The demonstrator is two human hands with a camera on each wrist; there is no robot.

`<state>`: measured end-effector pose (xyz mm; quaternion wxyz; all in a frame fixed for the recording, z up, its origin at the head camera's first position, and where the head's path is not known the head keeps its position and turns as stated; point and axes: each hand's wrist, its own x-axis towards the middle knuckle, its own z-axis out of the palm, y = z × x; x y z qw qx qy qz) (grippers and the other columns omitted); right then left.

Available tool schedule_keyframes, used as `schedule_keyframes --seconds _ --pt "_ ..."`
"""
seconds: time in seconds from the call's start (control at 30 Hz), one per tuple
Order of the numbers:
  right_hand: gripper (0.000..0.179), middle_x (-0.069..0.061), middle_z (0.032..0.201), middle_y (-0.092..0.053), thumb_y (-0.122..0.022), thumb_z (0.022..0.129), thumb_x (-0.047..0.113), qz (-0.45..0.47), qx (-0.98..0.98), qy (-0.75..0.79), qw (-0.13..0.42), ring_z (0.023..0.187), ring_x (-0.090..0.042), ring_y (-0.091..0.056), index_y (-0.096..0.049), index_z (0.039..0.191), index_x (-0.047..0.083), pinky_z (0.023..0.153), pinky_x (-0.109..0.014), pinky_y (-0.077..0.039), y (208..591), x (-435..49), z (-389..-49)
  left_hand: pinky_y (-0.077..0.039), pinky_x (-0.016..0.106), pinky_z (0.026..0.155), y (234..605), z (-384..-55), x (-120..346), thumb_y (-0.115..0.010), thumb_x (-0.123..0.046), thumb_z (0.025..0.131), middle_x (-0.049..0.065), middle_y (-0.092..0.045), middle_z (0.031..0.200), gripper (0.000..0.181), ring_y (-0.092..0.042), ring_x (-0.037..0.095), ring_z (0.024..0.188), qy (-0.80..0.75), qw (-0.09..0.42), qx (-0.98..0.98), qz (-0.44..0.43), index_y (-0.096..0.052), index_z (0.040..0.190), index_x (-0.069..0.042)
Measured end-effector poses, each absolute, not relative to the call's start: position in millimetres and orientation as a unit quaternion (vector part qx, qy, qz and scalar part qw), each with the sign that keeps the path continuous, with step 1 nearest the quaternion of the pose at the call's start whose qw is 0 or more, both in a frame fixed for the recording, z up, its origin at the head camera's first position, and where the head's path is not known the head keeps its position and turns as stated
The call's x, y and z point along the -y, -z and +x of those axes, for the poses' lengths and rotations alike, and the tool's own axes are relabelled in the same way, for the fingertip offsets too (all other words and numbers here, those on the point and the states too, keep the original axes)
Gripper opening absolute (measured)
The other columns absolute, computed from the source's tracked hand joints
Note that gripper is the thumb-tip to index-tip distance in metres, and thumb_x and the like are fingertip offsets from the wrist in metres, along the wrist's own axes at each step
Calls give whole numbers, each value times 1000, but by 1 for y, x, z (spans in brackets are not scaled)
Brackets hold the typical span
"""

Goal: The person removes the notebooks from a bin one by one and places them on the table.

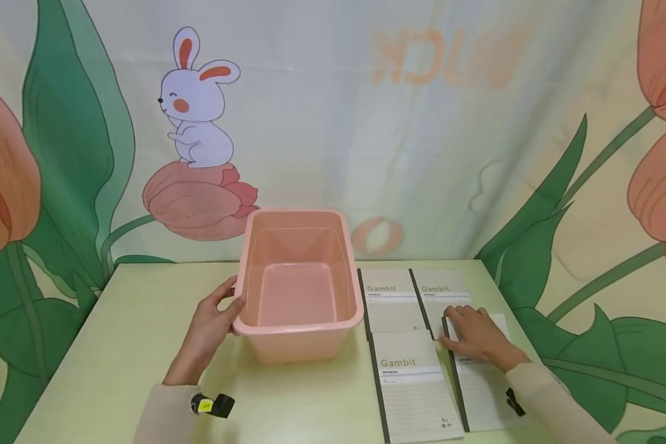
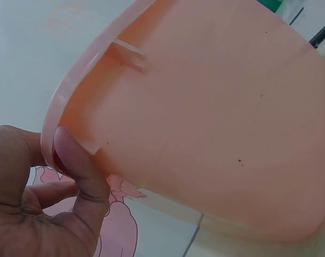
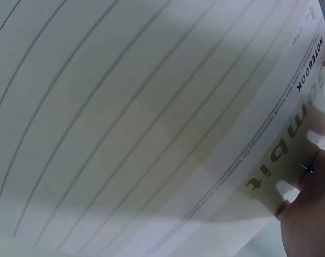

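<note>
A pink plastic basin [image 1: 296, 345] stands on the table, its hollow inside facing me. My left hand [image 1: 213, 320] grips its left rim, the thumb on the near outer side; the left wrist view shows that thumb [image 2: 79, 160] under the lip [image 2: 71, 88]. On the right, my right hand [image 1: 477, 336] lies over the upper part of a white notebook [image 1: 488, 401]. Its fingers bend at the notebook's top left corner, with the thumb by the dark spine. Lined cover [image 3: 125, 123] fills the right wrist view, where fingers [image 3: 307, 214] show at the printed end.
Three more Gambit notebooks lie close by: one at the back left [image 1: 394, 314], one at the back right [image 1: 441, 280], one at the front [image 1: 413, 394]. The light green table [image 1: 144, 333] meets a curtain [image 1: 311, 123] printed with a rabbit and tulips.
</note>
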<state>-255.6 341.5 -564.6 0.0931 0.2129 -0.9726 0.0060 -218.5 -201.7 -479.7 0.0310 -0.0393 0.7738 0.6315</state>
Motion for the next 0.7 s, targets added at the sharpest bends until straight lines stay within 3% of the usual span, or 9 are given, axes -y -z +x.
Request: schedule_keyframes --seconds 0.33,0.5,0.7 --pt "46 1 100 -59 -66 87 54 197 979 -47 28 89 -17 -58 -57 114 19 76 -43 -42 589 -336 -260 -51 23 58 480 -218 203 -55 -23 101 16 -41 140 58 -55 9 64 -635 30 -771 -32 -32 154 -21" --pt "38 2 97 -55 -68 88 48 198 978 -54 25 82 -15 -52 -58 110 19 72 -40 -43 590 -331 -260 -51 23 59 478 -219 202 -55 -25 101 15 -40 142 59 -55 9 66 -634 32 -772 -37 -31 155 -23" --pt "37 1 101 -57 -66 89 48 206 976 -49 43 87 -19 -55 -58 110 19 73 -42 -44 591 -332 -261 -51 23 59 479 -218 202 -55 -25 101 15 -41 141 57 -56 9 66 -636 30 -770 -37 -33 154 -22"
